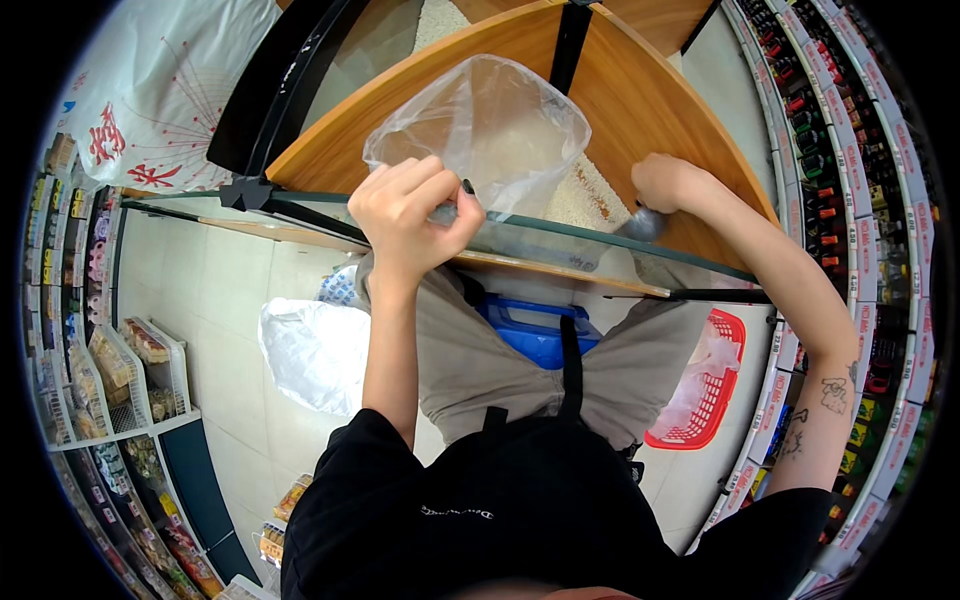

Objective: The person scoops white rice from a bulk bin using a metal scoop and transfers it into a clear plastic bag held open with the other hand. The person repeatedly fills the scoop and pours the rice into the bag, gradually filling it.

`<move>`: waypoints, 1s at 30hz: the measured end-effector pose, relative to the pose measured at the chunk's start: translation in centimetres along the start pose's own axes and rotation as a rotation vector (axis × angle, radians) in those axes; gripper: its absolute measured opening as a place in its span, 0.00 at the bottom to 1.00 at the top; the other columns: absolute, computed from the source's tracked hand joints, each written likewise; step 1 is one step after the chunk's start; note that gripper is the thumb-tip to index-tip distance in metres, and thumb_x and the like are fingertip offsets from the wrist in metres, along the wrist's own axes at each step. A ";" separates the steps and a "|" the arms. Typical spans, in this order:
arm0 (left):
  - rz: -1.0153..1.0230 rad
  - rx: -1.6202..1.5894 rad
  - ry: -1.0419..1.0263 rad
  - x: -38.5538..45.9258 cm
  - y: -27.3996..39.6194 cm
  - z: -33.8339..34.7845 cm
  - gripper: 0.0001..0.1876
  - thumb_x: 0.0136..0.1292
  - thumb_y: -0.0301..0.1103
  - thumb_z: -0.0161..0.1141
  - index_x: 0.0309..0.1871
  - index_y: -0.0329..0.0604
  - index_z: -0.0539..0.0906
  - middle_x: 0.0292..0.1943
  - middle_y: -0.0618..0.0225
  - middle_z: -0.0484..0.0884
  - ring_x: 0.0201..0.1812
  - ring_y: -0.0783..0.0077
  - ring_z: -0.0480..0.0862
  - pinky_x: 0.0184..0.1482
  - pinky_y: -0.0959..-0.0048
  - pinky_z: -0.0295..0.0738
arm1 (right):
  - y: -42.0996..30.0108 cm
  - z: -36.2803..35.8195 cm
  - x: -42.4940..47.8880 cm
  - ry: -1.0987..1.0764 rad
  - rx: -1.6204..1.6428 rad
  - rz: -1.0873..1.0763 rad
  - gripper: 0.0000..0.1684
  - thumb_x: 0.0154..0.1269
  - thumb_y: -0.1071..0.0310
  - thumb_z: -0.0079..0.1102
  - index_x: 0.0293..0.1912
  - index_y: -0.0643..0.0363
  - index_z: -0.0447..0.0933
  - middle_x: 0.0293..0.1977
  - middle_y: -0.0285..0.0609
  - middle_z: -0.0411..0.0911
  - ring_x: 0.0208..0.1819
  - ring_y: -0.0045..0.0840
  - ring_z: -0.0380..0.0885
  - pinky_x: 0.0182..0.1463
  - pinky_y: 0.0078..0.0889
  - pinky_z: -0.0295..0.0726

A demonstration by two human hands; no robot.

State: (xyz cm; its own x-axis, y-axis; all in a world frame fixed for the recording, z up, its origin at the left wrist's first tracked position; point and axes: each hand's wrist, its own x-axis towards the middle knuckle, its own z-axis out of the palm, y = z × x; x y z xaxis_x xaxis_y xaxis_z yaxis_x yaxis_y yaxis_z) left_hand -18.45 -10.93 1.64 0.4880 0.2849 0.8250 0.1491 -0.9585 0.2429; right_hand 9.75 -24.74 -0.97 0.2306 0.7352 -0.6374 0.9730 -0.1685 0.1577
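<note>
My left hand (pixel 412 214) is closed on the near rim of a clear plastic bag (pixel 480 112), just above the glass front pane (pixel 540 244) of a wooden-sided bin. The bag's mouth gapes wide inside the bin. Whether grain lies in the bag or only shows through it, I cannot tell. White rice (pixel 589 195) lies in the bin to the right of the bag. Down by the right wooden wall (pixel 645 97), my right hand (pixel 664 184) grips a metal scoop (pixel 643 225), its handle mostly hidden by the fingers.
A blue plastic container (pixel 529 330) sits between my legs. To the right are a red plastic basket (pixel 739 375) and shelves of bottles (pixel 817 165). On the left are a white plastic bag (pixel 315 352) on the floor, a large printed sack (pixel 172 97) and snack racks (pixel 124 360).
</note>
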 end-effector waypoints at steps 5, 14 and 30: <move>0.000 0.001 -0.003 0.1 0.1 0.0 0.07 0.38 0.28 0.62 0.15 0.47 0.73 0.14 0.72 0.68 0.16 0.70 0.69 0.21 0.74 0.59 | -0.2 -0.7 2.3 0.294 0.160 0.084 0.10 0.59 0.75 0.60 0.40 0.70 0.83 0.41 0.62 0.83 0.45 0.50 0.85 0.46 0.44 0.85; 0.005 0.001 -0.011 0.1 0.1 -0.1 0.07 0.37 0.28 0.62 0.15 0.47 0.73 0.15 0.72 0.69 0.16 0.70 0.70 0.21 0.74 0.58 | -0.5 1.2 10.7 0.096 0.645 0.201 0.12 0.62 0.79 0.51 0.42 0.77 0.79 0.36 0.65 0.82 0.32 0.49 0.86 0.33 0.46 0.86; 0.018 0.011 -0.015 -0.1 -0.2 0.0 0.08 0.39 0.28 0.62 0.15 0.47 0.71 0.15 0.71 0.67 0.16 0.70 0.68 0.22 0.73 0.58 | 0.6 1.4 0.4 0.218 1.076 0.126 0.22 0.78 0.59 0.42 0.42 0.69 0.77 0.33 0.49 0.77 0.33 0.33 0.76 0.39 0.36 0.77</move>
State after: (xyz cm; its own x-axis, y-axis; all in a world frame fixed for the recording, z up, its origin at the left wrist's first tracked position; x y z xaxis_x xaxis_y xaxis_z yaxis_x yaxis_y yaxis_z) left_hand -18.54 -10.81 1.53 0.5036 0.2682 0.8213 0.1501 -0.9633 0.2226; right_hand 10.46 -25.48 -2.19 0.4252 0.7546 -0.4998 0.4663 -0.6559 -0.5936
